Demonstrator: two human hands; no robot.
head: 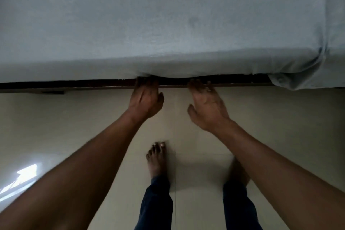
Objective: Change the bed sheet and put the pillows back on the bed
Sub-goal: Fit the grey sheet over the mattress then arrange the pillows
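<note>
Hands (175, 99) under blue sheet (149, 24) edge, above cream floor (280, 114)

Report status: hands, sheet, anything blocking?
Left hand and right hand open, fingertips pushed under the mattress edge. Light blue sheet spread flat; loose bunch hanging at the right corner. Nothing in the way; no pillows in view.

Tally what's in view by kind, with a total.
Hands: 2, the left hand and the right hand, both at the sheet's lower edge
Bare feet: 2
Light blue sheet: 1
Pillows: 0
Total: 5
</note>
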